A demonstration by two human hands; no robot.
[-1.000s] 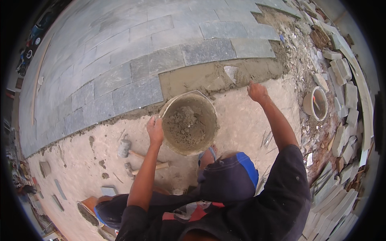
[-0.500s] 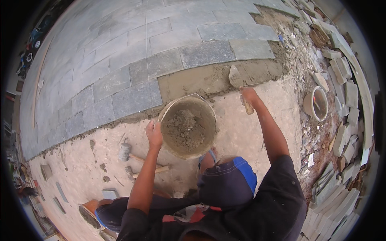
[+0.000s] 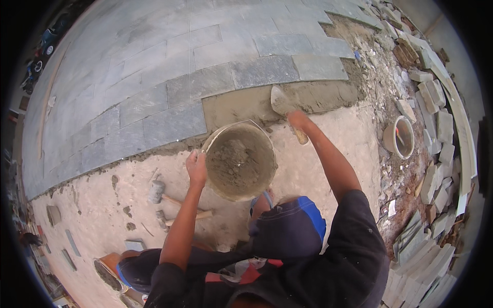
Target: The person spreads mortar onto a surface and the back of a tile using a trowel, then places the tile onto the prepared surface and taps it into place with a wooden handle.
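My left hand [image 3: 196,167] grips the left rim of a bucket [image 3: 271,177], which is tilted so its mouth faces up toward me. Grey-brown mortar [image 3: 237,163] lies inside it. In my right hand [image 3: 298,120] is a trowel [image 3: 282,102], held by its wooden handle. The blade touches the strip of wet mortar [image 3: 326,95] along the edge of the laid paving. Grey stone slabs [image 3: 174,123] border this strip on its far and left sides.
A rubber mallet [image 3: 156,192] and a hammer [image 3: 197,216] lie on the ground to my left. A small bucket [image 3: 398,137] stands in rubble at the right, near stacked stone pieces [image 3: 446,126]. A string [image 3: 189,51] crosses the paving.
The trowel and my right hand have moved left along the mortar strip. My left hand stays on the bucket rim, and the bucket has hardly moved.
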